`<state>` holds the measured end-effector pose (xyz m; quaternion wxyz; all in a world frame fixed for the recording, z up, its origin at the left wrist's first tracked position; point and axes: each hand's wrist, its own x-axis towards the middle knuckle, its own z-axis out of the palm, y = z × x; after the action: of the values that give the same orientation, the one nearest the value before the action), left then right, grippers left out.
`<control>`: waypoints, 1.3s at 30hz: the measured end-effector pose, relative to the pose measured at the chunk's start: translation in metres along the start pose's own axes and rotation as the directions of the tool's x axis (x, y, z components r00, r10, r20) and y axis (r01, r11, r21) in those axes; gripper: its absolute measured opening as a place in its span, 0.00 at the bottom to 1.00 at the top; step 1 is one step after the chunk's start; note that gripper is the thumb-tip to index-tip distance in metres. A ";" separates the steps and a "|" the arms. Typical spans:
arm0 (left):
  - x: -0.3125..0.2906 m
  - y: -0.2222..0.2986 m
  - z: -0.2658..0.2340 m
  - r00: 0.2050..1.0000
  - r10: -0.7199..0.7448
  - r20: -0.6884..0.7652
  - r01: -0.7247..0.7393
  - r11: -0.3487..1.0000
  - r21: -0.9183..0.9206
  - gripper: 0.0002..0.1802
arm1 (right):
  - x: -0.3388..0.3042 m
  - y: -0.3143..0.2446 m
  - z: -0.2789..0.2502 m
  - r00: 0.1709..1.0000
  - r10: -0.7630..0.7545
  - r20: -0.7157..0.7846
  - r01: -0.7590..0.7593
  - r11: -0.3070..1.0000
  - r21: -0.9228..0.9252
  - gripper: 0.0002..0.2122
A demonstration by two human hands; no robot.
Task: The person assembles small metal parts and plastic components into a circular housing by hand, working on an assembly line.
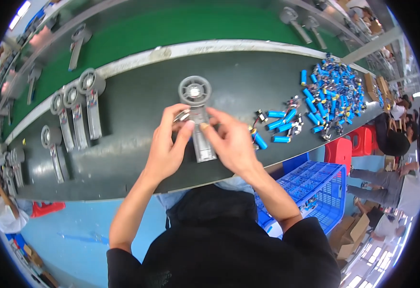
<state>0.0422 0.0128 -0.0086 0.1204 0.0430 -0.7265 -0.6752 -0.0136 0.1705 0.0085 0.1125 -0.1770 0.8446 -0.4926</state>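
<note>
In front of me on the dark table lies a grey handheld fan housing (203, 144), its round spoked head pointing away and its open handle toward me. My left hand (168, 139) closes on the left of the handle's upper part, with a small shiny metallic piece (184, 115) by its fingers; its kind I cannot make out. My right hand (230, 140) grips the same handle from the right, thumb on the inner side. Just right of that hand are loose blue cylindrical batteries (281, 122) with wires and small circuit boards.
Several similar fan housings (93, 115) stand in a row at the left. A big heap of wired blue batteries (332, 91) covers the table's right end. Beyond a pale rail runs a green conveyor belt (186, 29) carrying more fans. A blue plastic crate (327, 192) and red stools (339, 152) stand at right.
</note>
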 end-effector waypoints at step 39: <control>0.060 0.013 0.001 0.992 0.114 0.053 -0.125 0.861 0.494 0.40 | 0.013 0.034 -0.093 0.924 -0.243 -0.296 0.182 0.958 -0.221 0.14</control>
<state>-0.0146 0.0018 0.0111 0.1390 0.0200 -0.8779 -0.4578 -0.0656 0.2542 0.0240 -0.0977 -0.1956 0.8702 -0.4416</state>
